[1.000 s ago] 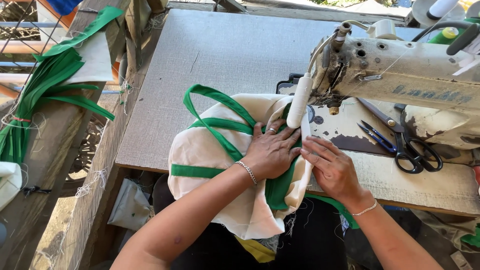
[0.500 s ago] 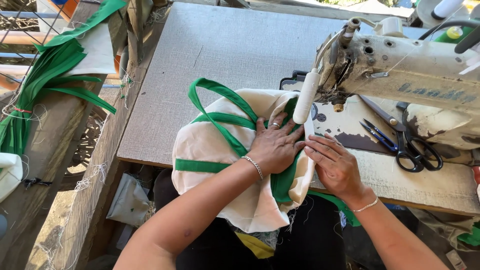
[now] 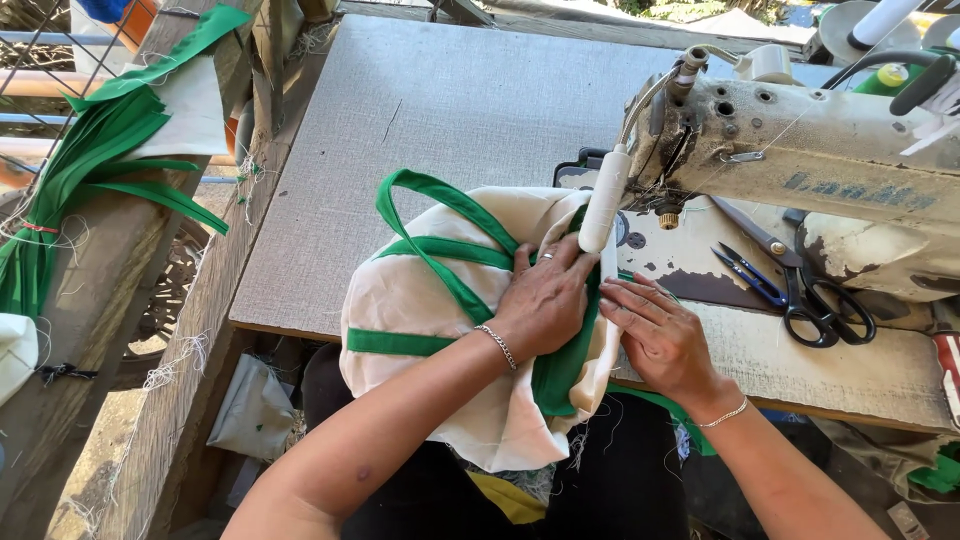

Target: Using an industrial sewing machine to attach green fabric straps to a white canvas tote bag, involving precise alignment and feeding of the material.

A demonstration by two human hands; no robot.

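A cream cloth bag (image 3: 420,290) with green straps (image 3: 440,250) and green edging lies bunched at the front edge of a grey table (image 3: 420,110), under the head of an old sewing machine (image 3: 800,150). My left hand (image 3: 545,300) presses flat on the bag, fingers spread, next to the machine's white lever (image 3: 603,205). My right hand (image 3: 660,335) lies flat beside it on the machine bed, fingertips touching the bag's green edge. Both wrists wear thin bracelets. The needle is hidden behind the lever and my hand.
Black-handled scissors (image 3: 810,300) and small blue thread snips (image 3: 745,275) lie on the machine bed to the right. A bundle of green strips (image 3: 90,170) hangs over a wooden rail at the left. Thread cones stand behind the machine at the top right.
Both hands stay pressed on the bag in nearly the same place; the view has shifted slightly. The fabric sits a little further toward the machine head.
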